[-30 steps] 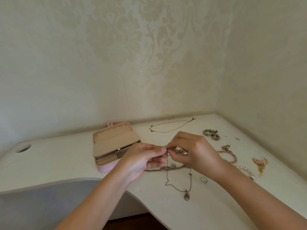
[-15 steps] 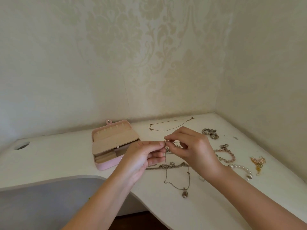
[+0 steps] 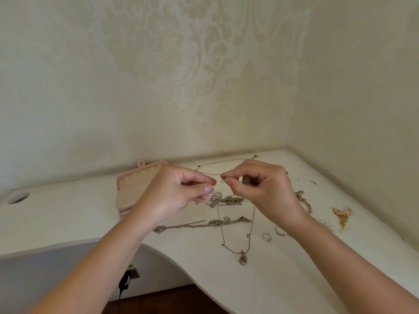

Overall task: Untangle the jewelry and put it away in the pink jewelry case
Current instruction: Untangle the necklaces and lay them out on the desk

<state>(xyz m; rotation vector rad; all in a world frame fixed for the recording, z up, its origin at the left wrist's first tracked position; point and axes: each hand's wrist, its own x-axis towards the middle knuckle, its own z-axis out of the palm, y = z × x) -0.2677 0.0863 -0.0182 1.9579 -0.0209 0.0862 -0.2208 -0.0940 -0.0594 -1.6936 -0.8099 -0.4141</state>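
Necklace [image 3: 251, 230] stretches far-to-near, pendant [image 3: 242, 259] at near end.

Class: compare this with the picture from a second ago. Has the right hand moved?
Yes. The right hand now overlaps the thin chain laid out behind it. Earlier it sat below that chain, so it has risen in view.

A cream back wall [image 3: 158, 75], papered in a pale damask pattern, stands at 12 o'clock and meets the side wall [image 3: 362, 87] in a corner at 1 o'clock. A white desk [image 3: 68, 214] spans below, its front edge curving inward at 6 o'clock, with a round cable hole [image 3: 18, 197] at 9 o'clock. Dark floor [image 3: 163, 300] shows at 6 o'clock, a black adapter [image 3: 124, 282] at 7. The light is soft and even.
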